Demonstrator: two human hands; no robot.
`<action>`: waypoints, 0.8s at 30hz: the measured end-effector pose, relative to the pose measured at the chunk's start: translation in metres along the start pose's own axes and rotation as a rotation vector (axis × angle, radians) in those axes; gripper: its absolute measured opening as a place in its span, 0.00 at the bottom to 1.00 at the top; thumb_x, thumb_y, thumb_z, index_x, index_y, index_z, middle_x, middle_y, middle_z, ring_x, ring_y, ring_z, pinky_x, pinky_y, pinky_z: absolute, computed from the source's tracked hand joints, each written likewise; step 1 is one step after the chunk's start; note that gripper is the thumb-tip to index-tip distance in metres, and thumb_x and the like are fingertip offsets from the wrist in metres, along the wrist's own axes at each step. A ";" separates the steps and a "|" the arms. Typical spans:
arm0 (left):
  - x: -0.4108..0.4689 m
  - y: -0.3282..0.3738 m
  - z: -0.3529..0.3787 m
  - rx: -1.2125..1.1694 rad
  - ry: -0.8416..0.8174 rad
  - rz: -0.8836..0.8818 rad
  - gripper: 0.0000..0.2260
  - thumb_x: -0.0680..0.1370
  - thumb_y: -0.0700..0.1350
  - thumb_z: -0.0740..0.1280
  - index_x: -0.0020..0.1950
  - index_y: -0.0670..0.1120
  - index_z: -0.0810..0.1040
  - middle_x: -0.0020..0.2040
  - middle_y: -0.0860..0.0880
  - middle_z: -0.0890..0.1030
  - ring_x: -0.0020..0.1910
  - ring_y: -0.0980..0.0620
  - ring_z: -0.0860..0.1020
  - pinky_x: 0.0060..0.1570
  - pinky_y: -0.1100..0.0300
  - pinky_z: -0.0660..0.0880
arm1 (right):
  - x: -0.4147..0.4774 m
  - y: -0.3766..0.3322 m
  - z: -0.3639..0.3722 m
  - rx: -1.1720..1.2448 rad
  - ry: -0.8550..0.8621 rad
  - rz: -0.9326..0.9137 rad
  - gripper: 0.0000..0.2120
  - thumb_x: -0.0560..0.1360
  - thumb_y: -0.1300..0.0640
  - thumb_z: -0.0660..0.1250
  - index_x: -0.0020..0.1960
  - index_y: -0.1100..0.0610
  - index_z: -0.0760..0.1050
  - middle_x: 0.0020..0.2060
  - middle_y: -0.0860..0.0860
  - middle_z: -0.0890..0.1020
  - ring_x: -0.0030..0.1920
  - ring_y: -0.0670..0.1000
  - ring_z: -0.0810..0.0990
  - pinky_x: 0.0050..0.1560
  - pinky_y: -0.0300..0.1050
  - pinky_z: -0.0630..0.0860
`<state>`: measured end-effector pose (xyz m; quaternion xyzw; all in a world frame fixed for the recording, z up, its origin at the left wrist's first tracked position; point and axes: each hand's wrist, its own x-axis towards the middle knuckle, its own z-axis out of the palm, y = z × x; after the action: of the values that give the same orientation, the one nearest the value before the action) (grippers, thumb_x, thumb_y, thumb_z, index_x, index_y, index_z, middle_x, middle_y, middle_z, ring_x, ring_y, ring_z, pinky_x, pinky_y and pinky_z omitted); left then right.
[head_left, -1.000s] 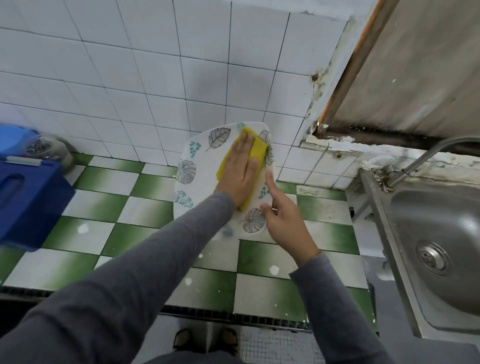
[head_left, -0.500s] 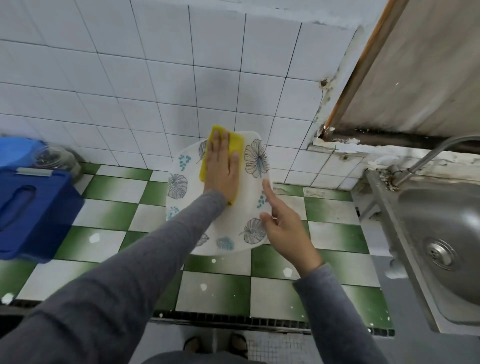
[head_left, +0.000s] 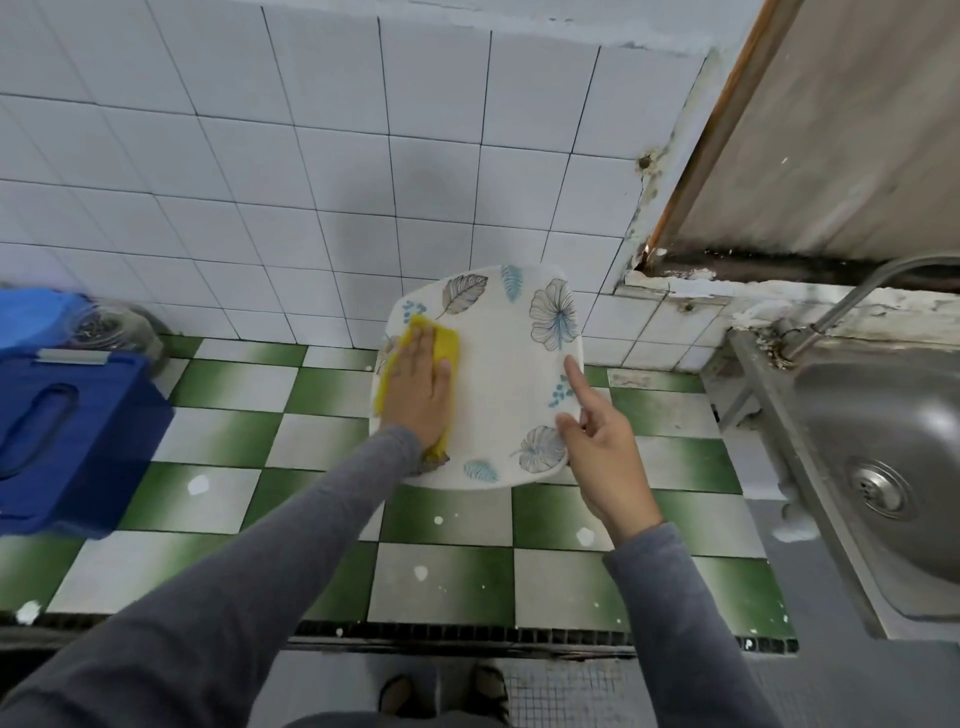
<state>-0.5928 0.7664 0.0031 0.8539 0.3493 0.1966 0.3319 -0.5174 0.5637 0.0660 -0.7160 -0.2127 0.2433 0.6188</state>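
Note:
A white plate (head_left: 498, 374) printed with leaves and flowers is held tilted above the green-and-white tiled counter (head_left: 441, 571). My right hand (head_left: 597, 441) grips the plate's right edge, thumb on the face and index finger stretched along the rim. My left hand (head_left: 418, 389) lies flat with straight fingers on a yellow sponge (head_left: 444, 345), pressing it against the left side of the plate.
A blue plastic container (head_left: 67, 441) with a handle slot stands at the left of the counter, a clear jar (head_left: 109, 325) behind it. A steel sink (head_left: 883, 457) with a tap (head_left: 852, 301) lies to the right. White wall tiles rise behind.
My left hand has swept the sponge from the plate's upper right, across the top, to its left side. The plate stays in my right hand's grip, turned a little.

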 end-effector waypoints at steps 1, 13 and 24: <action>-0.011 0.009 0.008 -0.052 -0.023 0.035 0.27 0.84 0.53 0.49 0.81 0.46 0.49 0.82 0.48 0.49 0.81 0.50 0.49 0.78 0.57 0.44 | 0.003 -0.002 0.002 -0.011 -0.004 -0.016 0.33 0.80 0.72 0.58 0.72 0.37 0.67 0.65 0.48 0.78 0.64 0.51 0.78 0.72 0.54 0.69; 0.023 0.019 -0.010 -0.064 0.078 0.053 0.29 0.81 0.54 0.46 0.81 0.45 0.51 0.82 0.48 0.49 0.80 0.52 0.47 0.79 0.55 0.43 | -0.007 0.008 0.005 -0.132 -0.058 -0.096 0.33 0.80 0.67 0.61 0.74 0.36 0.64 0.47 0.48 0.86 0.41 0.54 0.78 0.57 0.60 0.78; 0.036 0.057 -0.002 -0.178 0.133 0.046 0.28 0.81 0.55 0.48 0.81 0.47 0.55 0.82 0.49 0.52 0.80 0.51 0.50 0.79 0.49 0.48 | -0.002 -0.003 0.013 -0.282 -0.082 -0.215 0.31 0.80 0.69 0.62 0.78 0.47 0.60 0.32 0.45 0.61 0.31 0.43 0.62 0.35 0.33 0.64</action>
<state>-0.5425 0.7631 0.0482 0.8140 0.3319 0.2908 0.3776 -0.5271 0.5732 0.0678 -0.7582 -0.3453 0.1724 0.5256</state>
